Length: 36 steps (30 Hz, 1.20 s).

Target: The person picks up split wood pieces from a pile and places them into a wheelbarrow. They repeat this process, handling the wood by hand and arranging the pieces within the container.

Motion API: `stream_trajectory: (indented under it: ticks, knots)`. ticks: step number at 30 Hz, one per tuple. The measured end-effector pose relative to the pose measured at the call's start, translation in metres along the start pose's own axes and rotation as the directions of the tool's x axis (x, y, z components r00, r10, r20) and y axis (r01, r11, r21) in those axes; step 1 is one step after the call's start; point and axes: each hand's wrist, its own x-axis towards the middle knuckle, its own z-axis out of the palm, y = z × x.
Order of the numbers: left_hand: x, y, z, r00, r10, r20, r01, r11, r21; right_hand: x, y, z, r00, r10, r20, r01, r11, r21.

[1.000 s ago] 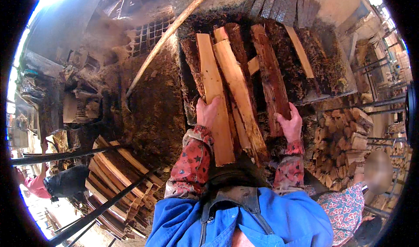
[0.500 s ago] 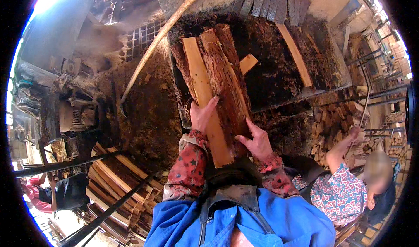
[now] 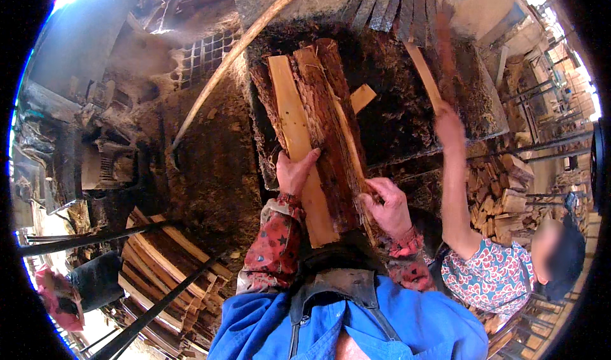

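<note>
In front of me several long wooden slabs, some with rough bark [image 3: 312, 93], lie side by side over the dark, debris-covered bench [image 3: 407, 124]. At their left a smooth pale slab [image 3: 291, 105] is on top. My left hand [image 3: 297, 170] grips the left edge of this pile, its thumb over the pale slab and its other fingers mostly hidden. At the right edge of the pile, my right hand [image 3: 387, 206] is closed, pinching a thin strip of wood [image 3: 350, 140]. A short pale piece [image 3: 363, 97] sticks out from behind the bark slabs.
On the right a co-worker's hand [image 3: 449, 128] holds a narrow plank [image 3: 423, 74]. A long curved pole [image 3: 229, 58] slants across the upper left. Fanned dark strips [image 3: 385, 7] are at the back. Stacked slabs [image 3: 165, 258] lie behind black bars [image 3: 159, 309] at lower left.
My right hand has closed from a spread grip onto the thin strip, which now stands out from the pile. The co-worker's arm has reached forward to the narrow plank. My left hand barely moved.
</note>
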Motion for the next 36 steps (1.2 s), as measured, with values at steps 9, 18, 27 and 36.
stream_trajectory:
  ticks: [9, 18, 27, 36]
  knots:
    - [-0.002, 0.008, 0.0, 0.999, -0.016, -0.032, 0.018, 0.998, 0.062, 0.058, 0.02, -0.002, 0.985, 0.006, -0.174, -0.007, 1.0, -0.007]
    - [0.002, -0.001, 0.005, 0.998, 0.027, -0.05, -0.024, 0.998, 0.063, 0.058, 0.108, 0.035, 0.96, 0.275, -0.059, -0.281, 0.924, -0.26]
    - [-0.003, 0.012, 0.005, 0.998, 0.014, -0.062, -0.008, 0.995, 0.101, 0.074, 0.118, 0.015, 0.942, 0.31, -0.128, -0.303, 0.95, 0.072]
    - [0.003, -0.011, 0.002, 0.999, 0.004, -0.051, 0.001, 0.995, 0.097, -0.007, 0.065, 0.002, 0.947, 0.181, -0.265, -0.173, 0.984, 0.052]
